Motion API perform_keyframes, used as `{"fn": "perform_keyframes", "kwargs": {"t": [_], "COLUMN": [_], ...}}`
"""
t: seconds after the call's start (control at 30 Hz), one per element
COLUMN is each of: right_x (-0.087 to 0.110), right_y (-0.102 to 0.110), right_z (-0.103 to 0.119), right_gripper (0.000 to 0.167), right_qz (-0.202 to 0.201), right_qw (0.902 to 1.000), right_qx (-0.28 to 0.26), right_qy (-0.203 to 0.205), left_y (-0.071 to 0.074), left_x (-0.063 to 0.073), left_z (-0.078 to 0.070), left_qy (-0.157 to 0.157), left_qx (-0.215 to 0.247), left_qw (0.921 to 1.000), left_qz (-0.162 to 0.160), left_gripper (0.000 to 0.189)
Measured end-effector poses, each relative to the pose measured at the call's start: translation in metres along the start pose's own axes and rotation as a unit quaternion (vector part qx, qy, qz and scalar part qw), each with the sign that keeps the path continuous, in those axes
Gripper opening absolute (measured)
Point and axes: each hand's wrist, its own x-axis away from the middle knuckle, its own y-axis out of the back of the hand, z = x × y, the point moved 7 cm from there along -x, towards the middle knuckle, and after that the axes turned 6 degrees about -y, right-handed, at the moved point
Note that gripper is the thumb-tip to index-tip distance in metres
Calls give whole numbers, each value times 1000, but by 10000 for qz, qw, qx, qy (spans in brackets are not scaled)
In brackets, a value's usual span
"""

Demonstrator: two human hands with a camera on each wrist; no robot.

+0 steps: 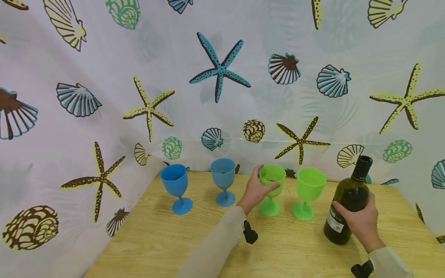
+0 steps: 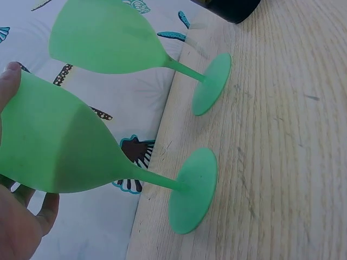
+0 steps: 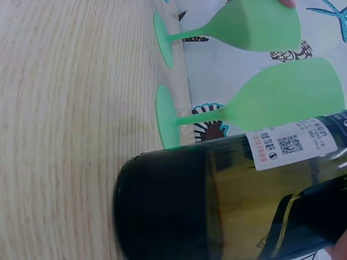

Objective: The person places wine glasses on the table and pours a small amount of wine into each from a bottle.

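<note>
My left hand [image 1: 255,192] holds a light-green plastic goblet [image 2: 65,141] by its bowl, thumb in front and fingers behind. Its round foot is at the tabletop, and something dark shows inside the bowl. Just right of it stands a second light-green goblet [image 1: 310,185], untouched. My right hand [image 1: 362,219] grips a dark glass wine bottle [image 1: 352,195] around the body. The bottle leans, its neck toward the right, and a white label with a printed code [image 3: 290,143] faces the right wrist camera. Whether the bottle's base touches the table cannot be told.
Left of the green pair, a darker blue goblet [image 1: 175,184] and a lighter blue goblet [image 1: 223,177] stand upright; the darker one has something dark inside. All are on a light wooden table [image 1: 156,239]. A white cloth [image 1: 180,50] printed with shells and starfish hangs behind.
</note>
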Motion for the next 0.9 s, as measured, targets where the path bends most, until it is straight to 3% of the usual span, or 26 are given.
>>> {"fn": "perform_keyframes", "kwargs": {"t": [0.9], "right_x": [-5], "right_y": [3], "right_z": [-6], "right_gripper": [87], "right_qz": [-177], "right_qw": [9997], "right_qx": [-130], "right_qy": [-101], "left_y": [-16], "left_x": [-34], "left_z": [2], "left_qy": [28], "left_qx": [-57], "left_qw": [10000], "left_qz": [-37], "left_gripper": [92]}}
